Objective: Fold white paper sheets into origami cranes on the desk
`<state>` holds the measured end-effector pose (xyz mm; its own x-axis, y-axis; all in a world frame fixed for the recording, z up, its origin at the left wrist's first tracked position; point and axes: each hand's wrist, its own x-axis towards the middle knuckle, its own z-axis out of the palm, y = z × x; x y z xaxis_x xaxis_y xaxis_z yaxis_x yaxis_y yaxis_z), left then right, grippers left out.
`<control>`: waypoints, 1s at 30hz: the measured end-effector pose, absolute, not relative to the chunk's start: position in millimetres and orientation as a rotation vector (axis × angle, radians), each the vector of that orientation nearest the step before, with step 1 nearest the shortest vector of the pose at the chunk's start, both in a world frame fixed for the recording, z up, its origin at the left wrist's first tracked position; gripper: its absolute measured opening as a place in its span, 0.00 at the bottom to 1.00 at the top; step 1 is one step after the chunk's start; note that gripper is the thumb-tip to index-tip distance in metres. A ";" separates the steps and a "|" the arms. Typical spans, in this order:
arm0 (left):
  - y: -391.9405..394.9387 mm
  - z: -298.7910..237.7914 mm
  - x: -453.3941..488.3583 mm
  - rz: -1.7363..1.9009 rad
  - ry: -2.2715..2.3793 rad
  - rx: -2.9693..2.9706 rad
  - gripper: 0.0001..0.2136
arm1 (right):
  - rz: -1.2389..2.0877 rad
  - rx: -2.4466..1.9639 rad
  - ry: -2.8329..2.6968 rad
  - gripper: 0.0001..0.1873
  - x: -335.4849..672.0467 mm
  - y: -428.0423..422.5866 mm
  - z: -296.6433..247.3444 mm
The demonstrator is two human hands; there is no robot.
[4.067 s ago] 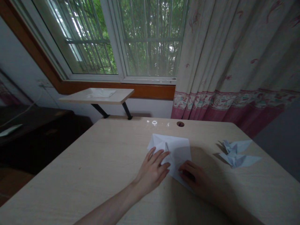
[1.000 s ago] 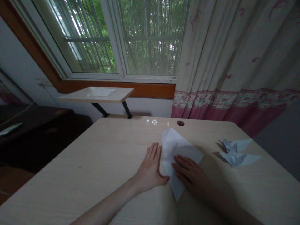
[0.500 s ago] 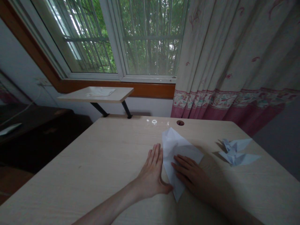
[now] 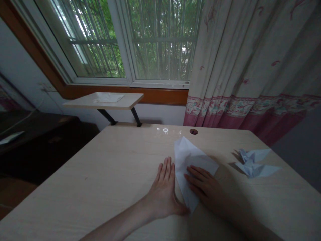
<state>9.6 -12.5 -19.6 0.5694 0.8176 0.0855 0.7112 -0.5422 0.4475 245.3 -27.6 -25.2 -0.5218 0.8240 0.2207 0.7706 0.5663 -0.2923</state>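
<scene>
A folded sheet of white paper lies flat on the desk, one point toward the far edge and another toward me. Along its left edge rests my left hand, fingers stretched out and the thumb touching near the paper's lower tip. My right hand lies on the paper's right part, fingers extended and pressing it flat, hiding some of its surface. Neither hand grasps anything. Folded paper cranes sit on the desk to the right of my right hand.
The pale wooden desk has a cable hole near its back edge. A raised shelf at the back left bears white paper. Behind stand a barred window and a curtain. Dark furniture is at left.
My left hand has slid slightly toward me along the paper's left edge, its thumb closer to the lower tip. My right hand and the paper have hardly moved.
</scene>
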 end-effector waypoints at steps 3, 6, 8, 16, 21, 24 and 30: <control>-13.0 -18.7 10.4 0.359 1.272 2.425 0.71 | 0.240 -1.309 -2.475 0.21 245.5 -27.6 -24.9; -13.4 -15.6 12.0 0.299 1.303 2.398 0.72 | 0.250 -1.296 -2.477 0.21 246.0 -27.9 -23.6; -13.7 -14.1 12.8 0.297 1.308 2.393 0.73 | 0.250 -1.298 -2.476 0.21 246.3 -28.2 -22.2; -8.0 -14.9 14.6 0.503 1.356 2.448 0.73 | 0.261 -1.294 -2.495 0.21 246.7 -27.8 -21.8; -2.1 -15.5 11.9 0.686 1.412 2.485 0.56 | 0.280 -1.268 -2.450 0.21 246.6 -27.2 -27.0; -1.7 -17.4 10.1 0.739 1.395 2.511 0.49 | 0.288 -1.250 -2.424 0.21 247.4 -26.7 -30.5; -2.0 -18.7 11.0 0.805 1.407 2.515 0.48 | 0.308 -1.190 -2.363 0.23 251.0 -27.1 -32.6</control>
